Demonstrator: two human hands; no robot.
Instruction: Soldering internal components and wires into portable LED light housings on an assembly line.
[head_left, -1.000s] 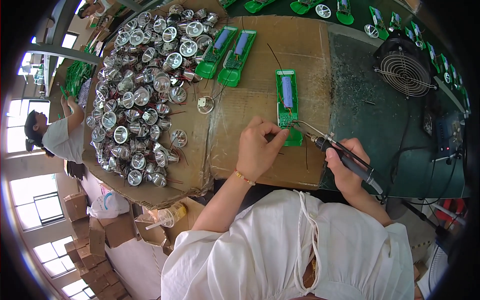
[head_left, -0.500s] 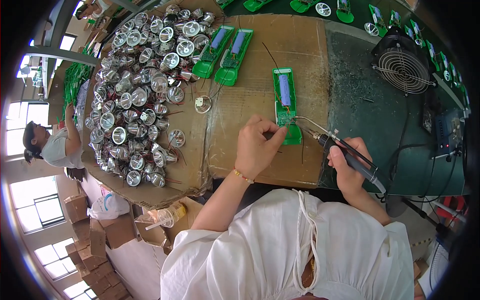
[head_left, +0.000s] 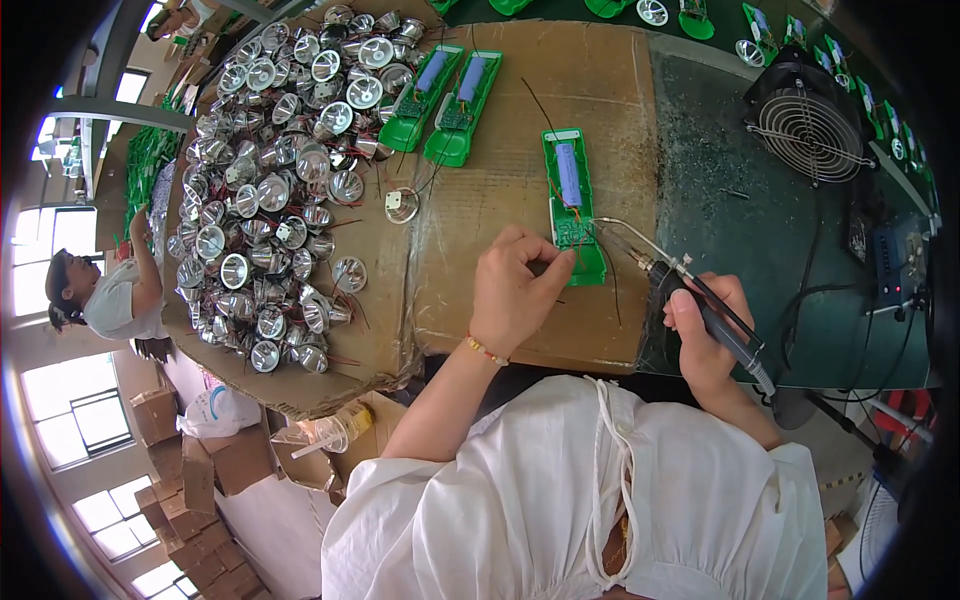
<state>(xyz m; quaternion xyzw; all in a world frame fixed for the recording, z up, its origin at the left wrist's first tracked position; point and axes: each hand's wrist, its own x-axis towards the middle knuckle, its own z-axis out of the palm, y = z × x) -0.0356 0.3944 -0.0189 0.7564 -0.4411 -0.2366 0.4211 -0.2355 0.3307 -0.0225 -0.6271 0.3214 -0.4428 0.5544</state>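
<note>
A green plastic housing (head_left: 590,267) lies lengthwise before me on cardboard, with a purple-blue cylindrical battery (head_left: 569,176) and a small green circuit board (head_left: 573,233) inside. My left hand (head_left: 522,283) is closed in a pinch at the board's lower left edge; whatever its fingertips hold is hidden. My right hand (head_left: 706,325) grips a soldering iron (head_left: 712,322) like a pen, with a thin curved metal feed tube (head_left: 640,232) clamped along it. The iron's tip and the tube's end point at the board's right side; whether they touch it I cannot tell. Loose dark wires stick out from the housing.
A heap of silver reflector cups (head_left: 272,192) with wires covers the left. Two more green housings (head_left: 454,147) lie at the far middle, near a single reflector (head_left: 401,206). At right stand a round-grilled fan (head_left: 812,137) and a blue box (head_left: 893,268). A person (head_left: 110,290) sits at far left.
The soldering iron and my right hand have shifted slightly to the right, the tip drawing a little away across the board. My left hand keeps its pinch in the same place.
</note>
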